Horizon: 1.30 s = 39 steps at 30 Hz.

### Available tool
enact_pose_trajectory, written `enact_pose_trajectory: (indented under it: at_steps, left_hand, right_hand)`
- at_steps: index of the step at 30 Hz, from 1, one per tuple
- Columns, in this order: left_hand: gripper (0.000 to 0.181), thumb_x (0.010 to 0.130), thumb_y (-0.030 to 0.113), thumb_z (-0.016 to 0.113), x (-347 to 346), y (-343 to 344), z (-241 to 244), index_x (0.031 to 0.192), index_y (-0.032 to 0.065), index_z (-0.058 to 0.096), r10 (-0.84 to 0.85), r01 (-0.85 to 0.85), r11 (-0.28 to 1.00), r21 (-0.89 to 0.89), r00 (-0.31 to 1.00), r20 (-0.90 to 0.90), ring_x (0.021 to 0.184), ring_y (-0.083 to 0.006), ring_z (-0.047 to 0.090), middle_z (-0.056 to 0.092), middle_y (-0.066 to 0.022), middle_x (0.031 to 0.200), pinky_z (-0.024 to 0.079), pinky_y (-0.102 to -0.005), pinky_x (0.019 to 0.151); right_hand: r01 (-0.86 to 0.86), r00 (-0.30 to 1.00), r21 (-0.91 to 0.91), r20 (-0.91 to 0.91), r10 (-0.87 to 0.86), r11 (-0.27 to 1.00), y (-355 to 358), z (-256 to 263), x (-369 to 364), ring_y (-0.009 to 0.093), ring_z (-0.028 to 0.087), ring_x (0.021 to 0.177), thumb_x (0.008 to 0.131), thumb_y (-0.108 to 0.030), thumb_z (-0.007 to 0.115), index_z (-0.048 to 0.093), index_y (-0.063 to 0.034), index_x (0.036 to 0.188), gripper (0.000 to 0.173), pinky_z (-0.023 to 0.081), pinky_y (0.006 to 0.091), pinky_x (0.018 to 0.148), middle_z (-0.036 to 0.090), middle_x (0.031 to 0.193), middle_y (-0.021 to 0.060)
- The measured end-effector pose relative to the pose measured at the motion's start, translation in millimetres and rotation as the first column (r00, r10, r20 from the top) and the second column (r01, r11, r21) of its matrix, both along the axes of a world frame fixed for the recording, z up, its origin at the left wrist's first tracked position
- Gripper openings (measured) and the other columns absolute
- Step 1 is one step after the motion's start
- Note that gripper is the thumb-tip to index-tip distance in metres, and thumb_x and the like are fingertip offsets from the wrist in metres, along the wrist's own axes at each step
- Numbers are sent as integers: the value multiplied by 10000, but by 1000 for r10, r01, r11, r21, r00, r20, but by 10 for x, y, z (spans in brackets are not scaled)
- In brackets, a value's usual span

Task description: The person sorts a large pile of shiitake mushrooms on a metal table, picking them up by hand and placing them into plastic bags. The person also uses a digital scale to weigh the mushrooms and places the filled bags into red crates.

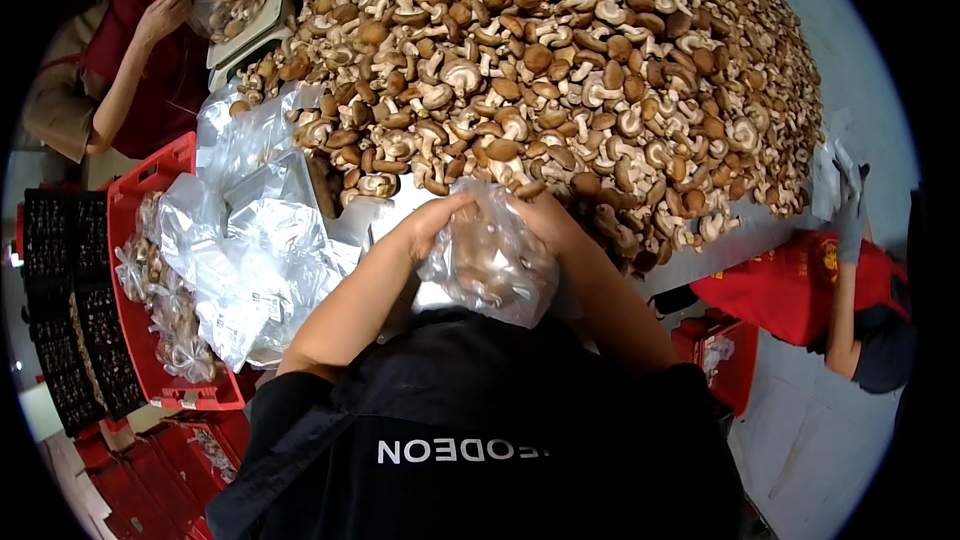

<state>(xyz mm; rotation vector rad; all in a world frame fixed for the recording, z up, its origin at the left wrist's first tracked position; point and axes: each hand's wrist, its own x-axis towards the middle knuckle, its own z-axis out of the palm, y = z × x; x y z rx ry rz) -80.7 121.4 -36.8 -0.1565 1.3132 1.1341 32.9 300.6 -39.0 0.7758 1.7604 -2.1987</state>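
Note:
Close in front of my body, a clear plastic bag (491, 270) holds several mushrooms, partly blurred by glare on the film. My left hand (441, 221) grips the bag near its upper left edge, thumb toward the top. On the other side, my right hand (546, 221) holds the upper right edge, its fingers partly hidden. Just beyond both hands spreads a large heap of shiitake mushrooms (540, 60), brown caps and pale stems mixed. To the left of my left arm lies a pile of flat clear plastic bags (262, 262), some with printed labels.
A red crate (127, 255) at left holds filled mushroom bags (180, 315). A co-worker's hands (169, 11) hold a bag over a scale (251, 45). At right stand a person in a red apron with a gloved hand (850, 217) and another red crate (739, 367).

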Motion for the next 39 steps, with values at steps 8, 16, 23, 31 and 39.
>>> enact_pose_trajectory:
  at_steps: [8,16,23,31,39]
  left_hand:
    - [634,830,67,628,447,-366,347,1411,93,377,290,-255,875,412,957,-24,1072,-154,554,550,-66,1238,437,-301,940]
    - [596,786,-63,577,866,-795,879,1351,35,414,455,-175,786,593,813,-363,1179,-159,479,521,-92,1280,396,-281,949]
    - [513,768,142,730,1413,-983,477,1213,30,503,120,-209,978,3,549,-827,874,-164,552,549,-68,996,450,-275,769]
    - [247,749,202,703,1132,-634,354,902,50,582,-234,-12,972,-235,24,-972,883,-330,584,591,-111,929,484,-398,737]
    - [145,922,130,549,777,-607,914,825,24,528,525,-304,846,438,328,-785,645,-87,450,502,6,690,389,-253,579]
  right_hand:
    - [-174,941,98,-275,194,980,-303,482,281,120,549,701,769,-144,697,613,-27,962,241,469,259,649,600,843,32]
    - [-409,712,749,-94,696,521,-608,747,471,303,644,774,689,-192,737,560,-44,1076,451,504,387,683,641,860,134]
    - [-362,803,842,64,593,400,-504,616,880,324,600,941,739,-192,680,529,-85,1231,526,478,411,796,608,1049,149]
    - [-364,678,923,170,715,126,24,1201,1184,292,598,884,687,-74,634,675,-58,891,208,461,416,787,634,831,95]
    - [-3,818,957,-164,551,290,35,1374,1440,280,572,796,679,8,623,661,-44,845,178,424,364,771,606,773,84]
